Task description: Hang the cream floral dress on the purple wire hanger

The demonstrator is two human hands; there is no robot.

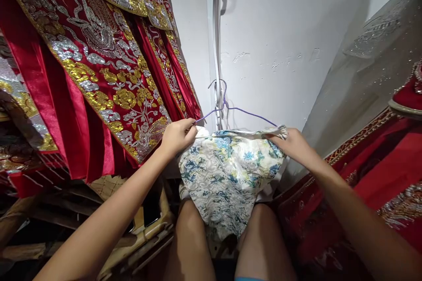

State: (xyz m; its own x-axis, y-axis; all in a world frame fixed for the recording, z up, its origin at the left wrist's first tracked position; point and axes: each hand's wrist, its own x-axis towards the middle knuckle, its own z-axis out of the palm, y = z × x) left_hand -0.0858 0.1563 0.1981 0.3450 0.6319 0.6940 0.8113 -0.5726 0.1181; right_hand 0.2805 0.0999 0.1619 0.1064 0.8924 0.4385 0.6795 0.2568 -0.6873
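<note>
A white garment with a blue and yellow-green floral print (227, 175) hangs over my knees from a thin purple wire hanger (231, 107). My left hand (178, 136) pinches the garment's left top corner together with the hanger's left end. On the other side, my right hand (293, 145) grips the right top edge of the cloth near the hanger's right end. The hanger's hook rises in front of the white wall between my hands.
Red garments with gold and silver embroidery (99, 66) hang close on the left. More red embroidered cloth (379, 171) lies at the right. A wooden frame (145, 237) sits low on the left. A white wall (280, 44) with a hanging strap is straight ahead.
</note>
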